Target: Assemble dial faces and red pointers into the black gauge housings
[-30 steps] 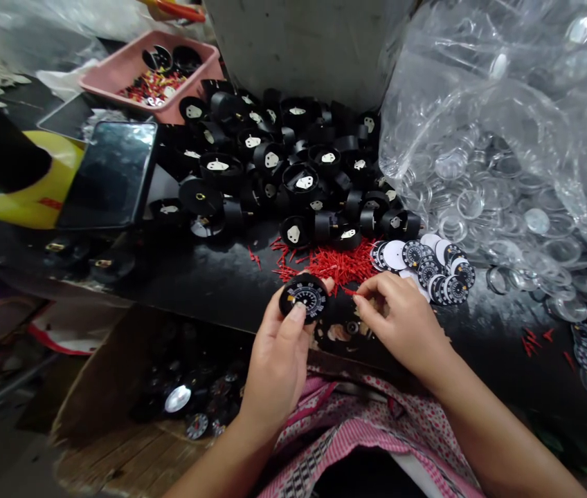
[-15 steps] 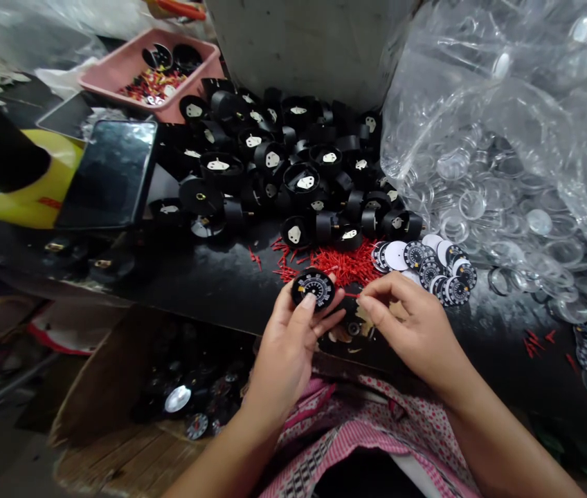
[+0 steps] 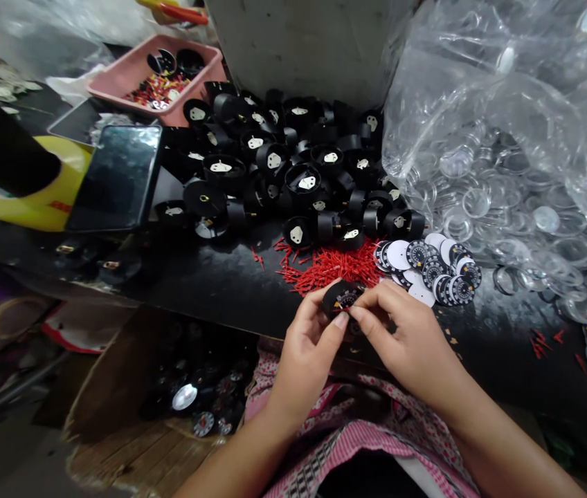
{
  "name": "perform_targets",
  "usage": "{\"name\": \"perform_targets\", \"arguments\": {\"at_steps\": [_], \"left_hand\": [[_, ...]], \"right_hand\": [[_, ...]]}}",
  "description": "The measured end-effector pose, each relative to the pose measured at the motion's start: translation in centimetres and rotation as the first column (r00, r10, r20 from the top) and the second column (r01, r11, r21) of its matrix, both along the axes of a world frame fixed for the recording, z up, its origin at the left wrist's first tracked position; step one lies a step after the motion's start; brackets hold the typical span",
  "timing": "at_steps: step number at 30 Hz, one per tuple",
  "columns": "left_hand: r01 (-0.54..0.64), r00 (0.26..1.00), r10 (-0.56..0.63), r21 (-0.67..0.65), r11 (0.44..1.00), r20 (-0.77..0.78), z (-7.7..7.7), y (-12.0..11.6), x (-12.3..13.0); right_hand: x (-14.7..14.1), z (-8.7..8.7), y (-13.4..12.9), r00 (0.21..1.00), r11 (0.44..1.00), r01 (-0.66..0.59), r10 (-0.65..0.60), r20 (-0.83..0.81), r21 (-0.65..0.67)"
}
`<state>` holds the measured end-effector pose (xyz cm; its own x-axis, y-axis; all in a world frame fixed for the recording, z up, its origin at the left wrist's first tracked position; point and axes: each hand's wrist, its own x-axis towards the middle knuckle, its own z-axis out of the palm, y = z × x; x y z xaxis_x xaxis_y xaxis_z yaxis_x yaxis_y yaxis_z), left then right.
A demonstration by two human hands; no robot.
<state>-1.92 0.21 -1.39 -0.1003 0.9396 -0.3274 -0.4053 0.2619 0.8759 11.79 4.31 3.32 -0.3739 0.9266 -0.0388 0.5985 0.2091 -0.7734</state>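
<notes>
Brought to a round black plastic gauge [image 3: 338, 295] gripped by the left hand [image 3: 310, 340], a thin red pointer [image 3: 339, 311], pinched by the right hand [image 3: 405, 324] at five o'clock, seemingly needs aligning for fitting.

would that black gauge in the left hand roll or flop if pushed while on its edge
The black gauge would probably roll, since it looks round and drum-like. It seems stiff rather than floppy, showing no sag where the left hand grips it.
</notes>
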Motion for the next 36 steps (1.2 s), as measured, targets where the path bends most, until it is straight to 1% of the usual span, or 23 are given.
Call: {"name": "perform_targets", "arguments": {"at_steps": [2,5,8,10,12,14,16,17,20,22,23,25,27,29,30,32,33,34,35,36], "left_hand": [[-0.015,0.997,0.016,0.016,1.0,-0.075,0.4,0.0,0.0],[-0.033,0.977,0.042,0.047,0.998,-0.208,0.8,-0.1,0.0],[-0.014,0.951,0.038,0.08,0.997,-0.306,1.1,-0.2,-0.1],[0.011,0.941,0.016,0.08,0.997,-0.337,1.1,-0.3,-0.3],[0.06,0.957,-0.045,0.044,0.997,-0.288,1.0,-0.1,-0.6],[0.115,0.983,-0.115,-0.01,0.993,-0.143,0.8,0.1,-0.9],[0.156,0.988,-0.156,-0.06,0.986,0.005,0.5,0.3,-1.1],[0.163,0.986,-0.159,-0.079,0.984,0.048,0.4,0.3,-1.2],[0.166,0.985,-0.16,-0.118,0.979,0.058,0.3,0.2,-1.3],[0.132,0.991,-0.126,-0.149,0.98,0.049,0.4,0.0,-1.1],[0.105,0.993,-0.095,-0.177,0.979,0.064,0.5,0.0,-0.9],[0.046,0.991,-0.013,-0.254,0.966,0.131,0.7,0.0,-0.3],[0.025,0.977,0.042,-0.314,0.949,0.207,0.8,0.0,0.3],[0.027,0.972,0.051,-0.325,0.945,0.23,0.6,0.1,0.8],[0.029,0.973,0.046,-0.318,0.948,0.224,0.5,0.2,0.9],[0.04,0.982,0.018,-0.301,0.953,0.186,0.0,0.2,0.8],[0.051,0.985,-0.001,-0.289,0.956,0.17,-0.2,0.1,0.7],[0.058,0.987,-0.014,-0.274,0.96,0.159,-0.4,0.1,0.6],[0.061,0.988,-0.023,-0.255,0.965,0.153,-0.7,0.0,0.4],[0.059,0.988,-0.023,-0.233,0.971,0.152,-0.9,-0.1,0.3]], "right_hand": [[0.0,0.1,-0.2,1.0,1.0,-0.005,0.005,-0.014,-0.011],[0.0,0.1,-0.6,1.0,1.0,0.002,-0.002,0.009,-0.014],[-0.1,-0.1,-1.1,0.999,0.999,0.032,-0.032,0.025,0.005],[-0.1,-0.2,-1.1,0.998,0.999,0.047,-0.047,0.03,0.013],[0.0,-0.1,-0.9,0.998,0.999,0.038,-0.039,0.039,0.022],[0.1,0.0,-0.5,0.999,0.998,0.006,-0.008,0.041,0.065],[0.3,0.1,-0.1,0.997,0.985,-0.053,0.044,0.057,0.166],[0.4,0.0,0.1,0.994,0.97,-0.088,0.071,0.084,0.228],[0.3,-0.3,0.6,0.966,0.907,-0.193,0.109,0.234,0.374],[0.1,-0.6,0.7,0.946,0.878,-0.229,0.099,0.309,0.42],[-0.1,-0.7,0.7,0.941,0.874,-0.234,0.093,0.325,0.426],[-0.6,-0.7,0.7,0.944,0.894,-0.206,0.075,0.321,0.397],[-1.0,-0.5,0.6,0.952,0.941,-0.127,0.028,0.305,0.312],[-1.0,-0.2,0.6,0.956,0.978,-0.041,-0.021,0.293,0.203],[-0.8,-0.1,0.7,0.962,0.989,-0.018,-0.023,0.273,0.146],[0.4,0.1,1.3,0.983,0.999,-0.037,0.03,0.18,0.036],[1.5,0.1,1.9,0.991,0.999,-0.036,0.035,0.127,0.009],[2.7,0.0,2.7,0.995,1.0,-0.003,0.002,0.096,0.011],[4.1,-0.2,3.7,0.992,0.996,0.075,-0.08,0.102,0.046],[5.6,-0.5,4.8,0.953,0.963,0.233,-0.254,0.163,0.137]]}}
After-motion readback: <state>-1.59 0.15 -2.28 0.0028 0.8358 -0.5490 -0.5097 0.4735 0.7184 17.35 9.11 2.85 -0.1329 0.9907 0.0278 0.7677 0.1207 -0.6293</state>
